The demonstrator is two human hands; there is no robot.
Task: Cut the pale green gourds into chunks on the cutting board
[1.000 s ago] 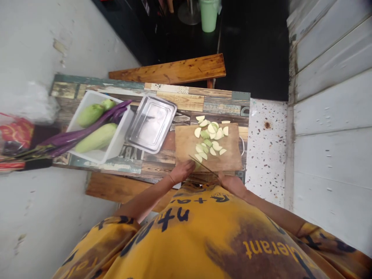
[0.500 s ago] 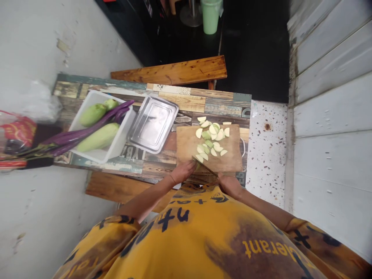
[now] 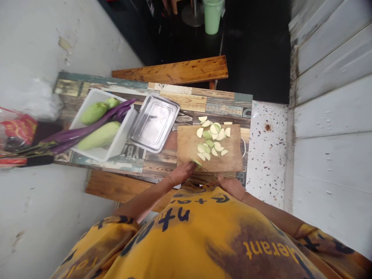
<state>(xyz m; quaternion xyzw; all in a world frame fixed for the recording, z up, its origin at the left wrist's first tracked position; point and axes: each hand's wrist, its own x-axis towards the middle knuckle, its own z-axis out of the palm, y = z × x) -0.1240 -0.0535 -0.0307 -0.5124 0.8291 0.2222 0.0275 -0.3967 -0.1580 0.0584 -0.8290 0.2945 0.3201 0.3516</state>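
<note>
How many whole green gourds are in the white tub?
3: large gourd and small gourd at the tub's far end, long gourd nearer. Purple eggplants may hide more.

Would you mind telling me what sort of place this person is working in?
Probably a simple kitchen or eatery prep spot: the right hand holds a knife over a wooden cutting board of pale slices, beside a steel tray and a white tub of whole green and purple vegetables.
</note>
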